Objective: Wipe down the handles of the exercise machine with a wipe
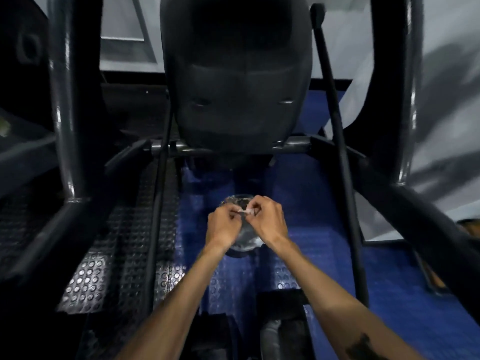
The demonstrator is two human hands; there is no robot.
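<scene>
Wipe (245, 211) is pinched between fingers of left hand (224, 224) and right hand (268, 222); handle (335, 141) lies beyond, nearer right hand.

Seat pad (235, 74) is plain black, frame tubes (65, 100) dark grey, floor mat (311, 203) bright blue with a raised round-stud pattern, greyish-black along its left edge.
</scene>
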